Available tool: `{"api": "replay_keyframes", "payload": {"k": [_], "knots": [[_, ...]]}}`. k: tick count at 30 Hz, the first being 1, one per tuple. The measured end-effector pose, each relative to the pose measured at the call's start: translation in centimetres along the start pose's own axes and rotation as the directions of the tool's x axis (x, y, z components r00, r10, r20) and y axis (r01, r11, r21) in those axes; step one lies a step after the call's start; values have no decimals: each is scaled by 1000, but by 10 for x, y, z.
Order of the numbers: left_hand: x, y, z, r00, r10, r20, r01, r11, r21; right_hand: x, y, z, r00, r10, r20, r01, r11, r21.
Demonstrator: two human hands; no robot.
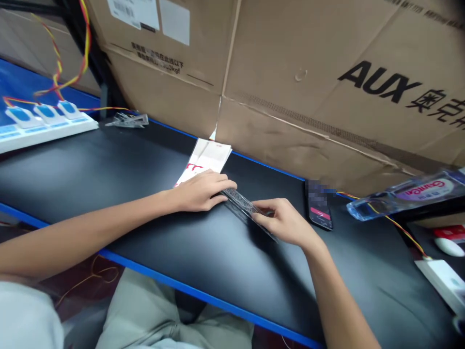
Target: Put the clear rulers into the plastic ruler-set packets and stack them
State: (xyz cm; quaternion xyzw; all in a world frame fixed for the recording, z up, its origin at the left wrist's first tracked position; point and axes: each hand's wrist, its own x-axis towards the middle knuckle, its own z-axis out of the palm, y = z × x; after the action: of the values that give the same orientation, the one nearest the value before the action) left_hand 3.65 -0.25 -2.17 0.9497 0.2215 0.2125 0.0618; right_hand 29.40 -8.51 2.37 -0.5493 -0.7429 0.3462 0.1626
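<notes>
Between my hands is a clear plastic ruler with dark markings, slanting down to the right just above the black table. My left hand grips its upper left end, thumb and fingers closed on it. Farther along, my right hand pinches the ruler between thumb and fingers, and the lower right end sticks out past the thumb. Directly behind my left hand lies a white paper booklet with red print, its near part hidden by that hand.
A large cardboard box walls off the back edge. At right are a phone and a plastic bottle lying on its side. A power strip with plugs and clear plastic pieces sit at left. The table has a blue front edge.
</notes>
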Motion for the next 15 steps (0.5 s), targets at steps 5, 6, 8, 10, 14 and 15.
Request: {"api": "replay_keyframes", "payload": {"k": [5,6,8,10,14,15], "knots": [[-1,0,1,998,-59,-24,59,998,-20,1,6,-4,999,-9,44,8,1000,26],[-1,0,2,997,-70,-36,69,997,-15,0,8,-4,998,-11,59,9,999,41],[0,-1,3,995,-75,-63,74,997,-13,0,9,-5,996,-12,88,6,998,70],[0,-2,4,994,-69,-88,67,997,-24,0,9,-5,994,-11,110,0,995,101],[1,-3,5,991,-61,-121,56,998,-42,0,10,-4,989,-11,148,-15,985,170],[1,-4,5,990,-63,-124,59,997,-42,1,12,-4,987,-8,161,-25,980,199]]}}
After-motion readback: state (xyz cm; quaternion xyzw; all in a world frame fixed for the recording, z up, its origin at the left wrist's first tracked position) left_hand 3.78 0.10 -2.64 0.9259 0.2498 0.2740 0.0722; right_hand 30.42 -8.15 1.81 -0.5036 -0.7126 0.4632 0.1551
